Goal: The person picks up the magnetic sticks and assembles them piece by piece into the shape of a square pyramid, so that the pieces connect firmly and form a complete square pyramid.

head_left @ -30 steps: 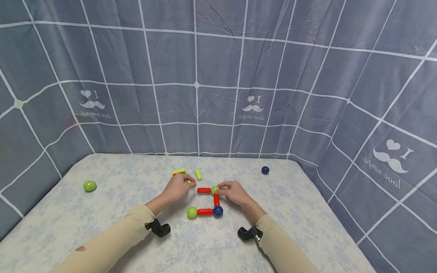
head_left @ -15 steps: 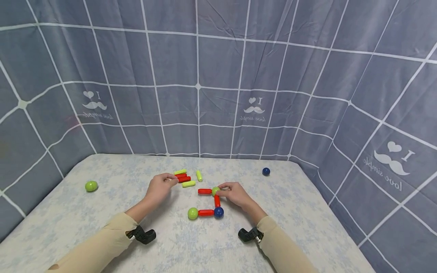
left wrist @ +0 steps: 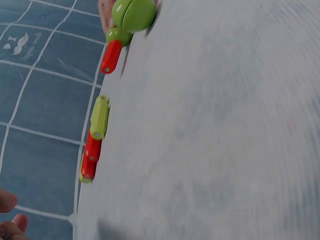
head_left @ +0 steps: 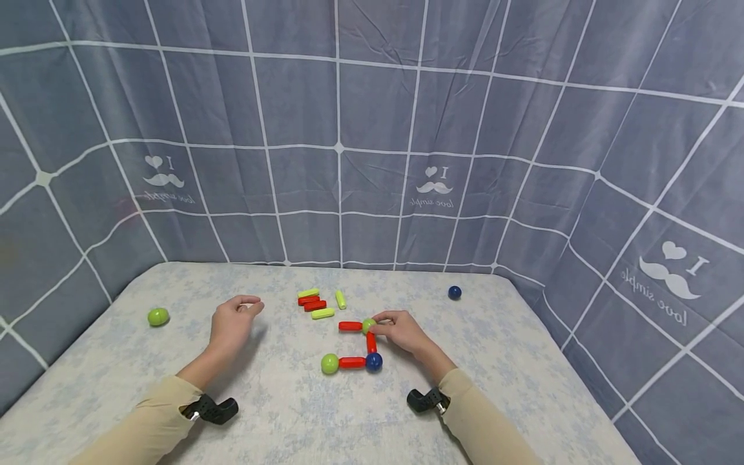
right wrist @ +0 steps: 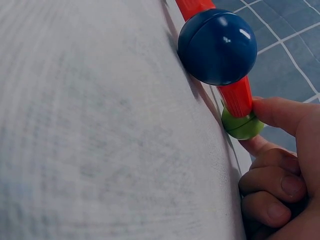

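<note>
So far, the joined figure on my bench (head_left: 290,420) seems to me about half made, and it stands open at its left side. Three rods are in it: the far red rod (head_left: 351,326), the side red rod (head_left: 371,343) and the near red rod (head_left: 352,362). At the corners are the near green ball (head_left: 329,363), the blue ball (head_left: 374,361) and the far green ball (head_left: 369,326). With my right hand (head_left: 405,331) I pinch this far green ball between thumb and finger. My left hand (head_left: 232,326) is well apart from the figure, its fingers loosely bent, and I see nothing in them.

If the figure must be closed, I judge that a ball at the free rod end and one more rod are left. Unused lie two loose red rods (head_left: 315,305), three yellow-green rods (head_left: 323,313), one loose green ball (head_left: 158,316) and one loose blue ball (head_left: 454,292).

The far green ball is partly covered by my fingers. In the left wrist view, the near green ball overlaps it and is cut by the upper edge; my left fingertips are also cut off. How firmly the joints hold, I cannot tell.
</note>
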Tool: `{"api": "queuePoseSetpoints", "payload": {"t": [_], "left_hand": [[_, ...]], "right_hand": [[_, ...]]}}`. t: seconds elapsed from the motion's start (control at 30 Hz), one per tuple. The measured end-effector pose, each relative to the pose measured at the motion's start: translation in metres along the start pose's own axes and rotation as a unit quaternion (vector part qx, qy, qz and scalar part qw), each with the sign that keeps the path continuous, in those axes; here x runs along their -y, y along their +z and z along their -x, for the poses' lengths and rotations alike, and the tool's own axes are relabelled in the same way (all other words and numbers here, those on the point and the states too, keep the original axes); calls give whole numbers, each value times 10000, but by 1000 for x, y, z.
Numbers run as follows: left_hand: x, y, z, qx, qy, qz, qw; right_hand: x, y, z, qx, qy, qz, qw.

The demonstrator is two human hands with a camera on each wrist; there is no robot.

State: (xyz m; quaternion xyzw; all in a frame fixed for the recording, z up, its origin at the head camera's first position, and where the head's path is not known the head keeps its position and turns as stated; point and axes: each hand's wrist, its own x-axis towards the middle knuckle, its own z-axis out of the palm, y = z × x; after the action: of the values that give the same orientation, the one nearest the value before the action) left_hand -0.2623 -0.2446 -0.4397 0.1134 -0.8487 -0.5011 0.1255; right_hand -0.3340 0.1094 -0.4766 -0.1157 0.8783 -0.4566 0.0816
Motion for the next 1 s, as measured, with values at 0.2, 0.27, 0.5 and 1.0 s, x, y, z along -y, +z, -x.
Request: {"api": "queuePoseSetpoints", "payload": {"t": [0.2, 0.27, 0.5, 1.0], "left_hand": [[10, -19, -2, -515, -199, -77, 9984], [14, -26, -3, -655, -253, -88, 9975], [25, -46, -6, -1113, -521, -165, 9923], [47, -76, -8, -1844, -866, -542, 9775]], "right_hand": [[0, 0, 1, 21, 33, -23, 10000], [0, 0, 1, 21, 41, -31, 10000], [1, 0, 3, 39, 31, -90, 9999], [-1, 1, 1, -3, -72, -11, 10000]]}}
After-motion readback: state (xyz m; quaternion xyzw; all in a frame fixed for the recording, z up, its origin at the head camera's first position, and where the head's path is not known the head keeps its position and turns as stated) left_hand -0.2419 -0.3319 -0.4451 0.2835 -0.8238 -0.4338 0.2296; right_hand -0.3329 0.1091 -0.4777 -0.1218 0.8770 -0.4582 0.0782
